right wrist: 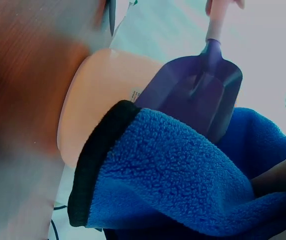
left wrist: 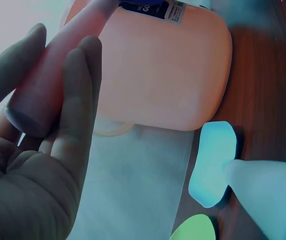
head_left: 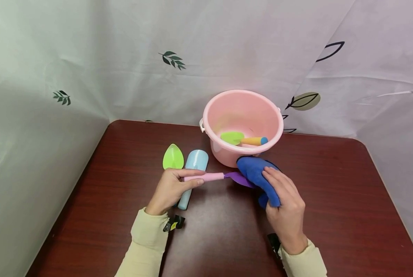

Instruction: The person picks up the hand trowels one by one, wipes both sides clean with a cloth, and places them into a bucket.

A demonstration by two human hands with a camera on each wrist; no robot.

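Note:
My left hand [head_left: 173, 188] pinches the pink handle [head_left: 209, 177] of a small shovel, held sideways above the table with its purple blade [head_left: 238, 179] toward the right. My right hand [head_left: 286, 204] grips a blue cloth [head_left: 256, 173], which lies against the blade's far end. In the right wrist view the cloth [right wrist: 157, 165] wraps over the lower part of the purple blade [right wrist: 192, 90], hiding its tip. The left wrist view has the pink handle [left wrist: 43, 85] between the thumb and fingers of my left hand [left wrist: 38, 190].
Behind my hands stands a pink bucket [head_left: 227, 157] holding a green-bladed tool [head_left: 232, 137] with a yellow and blue handle [head_left: 253, 141]. A light blue scoop [head_left: 197, 159] and a green blade [head_left: 173, 157] lie left on the brown table [head_left: 338, 192], partly behind my left hand. Patterned white fabric [head_left: 140, 57] surrounds it.

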